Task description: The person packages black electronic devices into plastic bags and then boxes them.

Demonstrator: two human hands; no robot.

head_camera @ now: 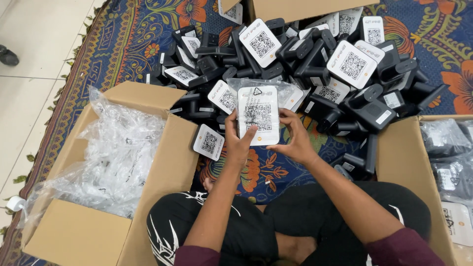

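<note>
Floor's pale tile (29, 59), w/ a patterned rug (123, 44) spread over it, blue w/ orange flowers & fringed edge. On the rug: big heap of black stands w/ white code cards (315, 64), piled at the centre & far side. Left, open cardboard box (162, 162) stuffed w/ clear plastic bags (108, 157). Right, another open box (404, 157) holding bagged units. A third box (295, 9) sits beyond the heap. One loose card stand (208, 142) lies just beside the left box. Person sits cross-legged on the rug
</note>
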